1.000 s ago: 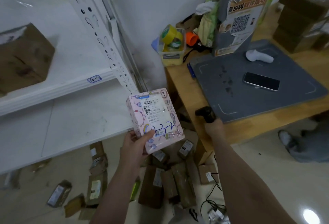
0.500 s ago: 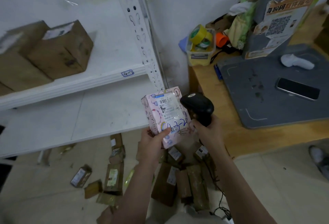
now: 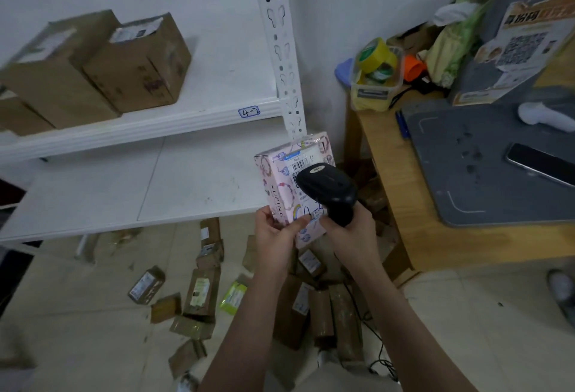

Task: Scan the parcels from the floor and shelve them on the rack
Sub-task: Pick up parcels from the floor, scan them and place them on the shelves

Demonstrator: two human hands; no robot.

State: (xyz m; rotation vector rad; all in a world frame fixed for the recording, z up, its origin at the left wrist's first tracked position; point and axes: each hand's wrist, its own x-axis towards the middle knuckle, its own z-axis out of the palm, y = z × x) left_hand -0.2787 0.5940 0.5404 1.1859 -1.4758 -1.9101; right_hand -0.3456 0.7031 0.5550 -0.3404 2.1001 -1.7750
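My left hand (image 3: 277,237) grips a pink patterned parcel (image 3: 281,186) by its lower end, label side up, with blue handwriting on it. My right hand (image 3: 353,236) holds a black barcode scanner (image 3: 326,187) by the handle; its head hangs just over the parcel's label and covers part of it. Both hands are in front of the white rack's lower shelf (image 3: 130,186). Several brown parcels (image 3: 202,292) lie scattered on the floor below.
Brown boxes (image 3: 130,65) stand on the rack's upper shelf (image 3: 149,125), tagged 4-2. At the right, a wooden table (image 3: 401,205) carries a grey scanning pad (image 3: 485,173), a phone (image 3: 544,164), a white scanner (image 3: 544,117) and a tape tub (image 3: 375,80). A shoe (image 3: 563,292) shows at right.
My right hand raised the black scanner from beside the table up over the parcel's label. My view swung left, bringing the shelved boxes into sight. My left hand kept holding the parcel.
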